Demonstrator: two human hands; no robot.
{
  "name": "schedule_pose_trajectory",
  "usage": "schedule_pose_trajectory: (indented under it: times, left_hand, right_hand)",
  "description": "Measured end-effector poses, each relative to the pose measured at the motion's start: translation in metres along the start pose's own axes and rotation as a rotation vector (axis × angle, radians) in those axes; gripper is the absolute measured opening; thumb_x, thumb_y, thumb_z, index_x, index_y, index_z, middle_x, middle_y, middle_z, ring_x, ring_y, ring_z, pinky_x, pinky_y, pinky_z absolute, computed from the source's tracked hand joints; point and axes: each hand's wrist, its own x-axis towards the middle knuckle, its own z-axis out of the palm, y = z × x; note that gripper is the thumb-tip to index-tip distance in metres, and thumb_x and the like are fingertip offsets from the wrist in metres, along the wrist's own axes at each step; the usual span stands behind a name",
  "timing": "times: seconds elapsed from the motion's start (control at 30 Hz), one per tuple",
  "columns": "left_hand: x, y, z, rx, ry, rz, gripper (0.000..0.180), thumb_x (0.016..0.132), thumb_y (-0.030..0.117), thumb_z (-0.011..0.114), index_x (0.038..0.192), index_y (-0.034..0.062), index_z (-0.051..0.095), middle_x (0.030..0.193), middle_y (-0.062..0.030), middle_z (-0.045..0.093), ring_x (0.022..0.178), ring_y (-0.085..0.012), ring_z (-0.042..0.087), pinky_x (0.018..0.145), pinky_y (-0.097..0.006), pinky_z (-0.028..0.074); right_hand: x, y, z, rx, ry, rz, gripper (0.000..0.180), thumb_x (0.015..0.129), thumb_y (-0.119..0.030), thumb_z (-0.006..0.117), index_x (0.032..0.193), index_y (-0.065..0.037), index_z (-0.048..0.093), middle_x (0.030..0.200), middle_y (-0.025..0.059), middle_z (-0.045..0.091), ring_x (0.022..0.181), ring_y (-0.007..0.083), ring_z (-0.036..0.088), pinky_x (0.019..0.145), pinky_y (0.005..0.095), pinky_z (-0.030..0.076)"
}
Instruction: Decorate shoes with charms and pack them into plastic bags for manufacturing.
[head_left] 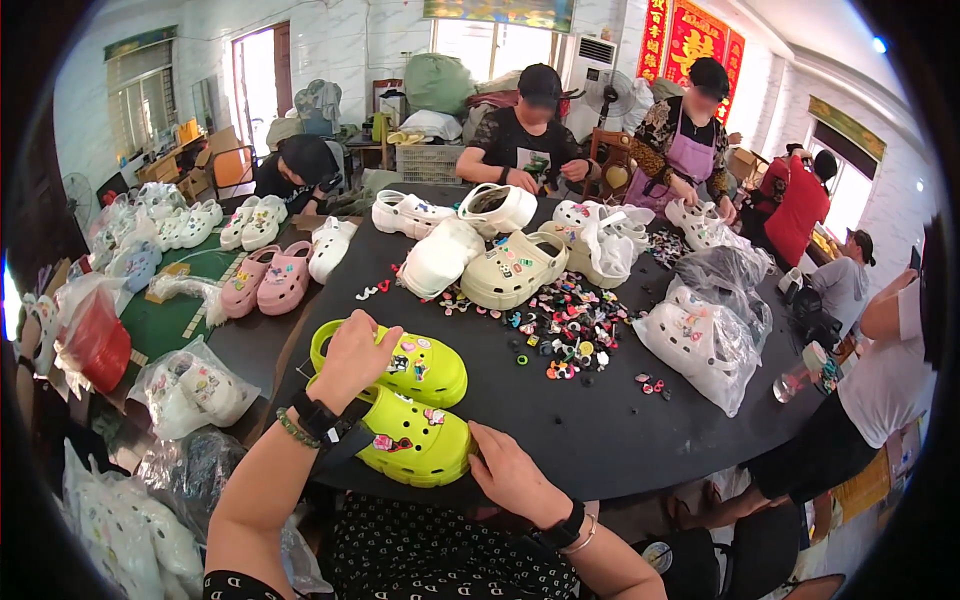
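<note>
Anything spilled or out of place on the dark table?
Loose colourful charms lie in an uncontained heap beside the beige clog, with a small cluster apart on the right. Looks messy, but can't tell if spilled. Lime clogs show no obvious damage.

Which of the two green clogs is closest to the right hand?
The nearer green clog, with its toe at the right hand; the other green clog lies beyond it, farther from that hand.
</note>
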Motion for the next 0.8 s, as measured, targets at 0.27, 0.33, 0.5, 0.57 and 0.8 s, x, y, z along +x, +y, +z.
schedule_pose_trajectory:
  times: [0.27, 0.33, 0.5, 0.57, 0.8]
  left_hand:
    - [-0.004, -0.001, -0.002, 0.117, -0.166, -0.047, 0.048, 0.084, 0.041, 0.072, 0.074, -0.0046, 0.060, 0.072, -0.0209, 0.061, 0.073, -0.0405, 0.061, 0.073, -0.046, 0.050]
    - [0.001, -0.004, -0.002, 0.125, -0.196, -0.056, 0.047, 0.082, 0.039, 0.074, 0.071, -0.0044, 0.060, 0.067, -0.0195, 0.060, 0.068, -0.0388, 0.061, 0.069, -0.045, 0.050]
    - [-0.003, 0.021, 0.013, -0.222, -0.180, -0.130, 0.037, 0.073, 0.027, 0.082, 0.070, -0.0026, 0.061, 0.063, -0.0169, 0.056, 0.058, -0.0314, 0.054, 0.059, -0.040, 0.042]
    - [-0.011, 0.046, 0.019, -0.304, -0.193, -0.099, 0.036, 0.073, 0.026, 0.082, 0.070, -0.0024, 0.060, 0.062, -0.0160, 0.056, 0.059, -0.0311, 0.055, 0.059, -0.040, 0.043]
    - [-0.022, 0.074, 0.013, -0.180, -0.393, 0.055, 0.040, 0.073, 0.032, 0.081, 0.063, -0.0002, 0.059, 0.060, -0.0124, 0.056, 0.058, -0.0284, 0.056, 0.057, -0.039, 0.043]
  right_hand:
    - [-0.002, -0.001, -0.005, 0.010, 0.032, -0.036, 0.051, 0.087, -0.007, 0.062, 0.133, 0.006, 0.046, 0.125, 0.0253, 0.057, 0.116, 0.0400, 0.056, 0.100, 0.0428, 0.046]
    - [-0.002, -0.002, -0.002, 0.009, 0.043, -0.039, 0.050, 0.087, -0.007, 0.062, 0.132, 0.006, 0.046, 0.124, 0.0255, 0.057, 0.116, 0.0401, 0.056, 0.100, 0.0429, 0.047]
    - [0.001, 0.001, -0.005, 0.007, 0.091, -0.015, 0.044, 0.085, -0.005, 0.062, 0.127, 0.006, 0.051, 0.118, 0.0245, 0.061, 0.111, 0.0395, 0.059, 0.097, 0.0430, 0.049]
    - [0.003, 0.010, -0.012, 0.036, 0.101, -0.057, 0.036, 0.085, -0.004, 0.062, 0.120, 0.003, 0.057, 0.112, 0.0221, 0.064, 0.105, 0.0376, 0.063, 0.090, 0.0426, 0.052]
    - [0.029, 0.002, -0.053, -0.254, 0.459, -0.063, 0.052, 0.067, -0.022, 0.086, 0.109, -0.006, 0.059, 0.107, 0.0112, 0.056, 0.100, 0.0331, 0.053, 0.088, 0.0429, 0.046]
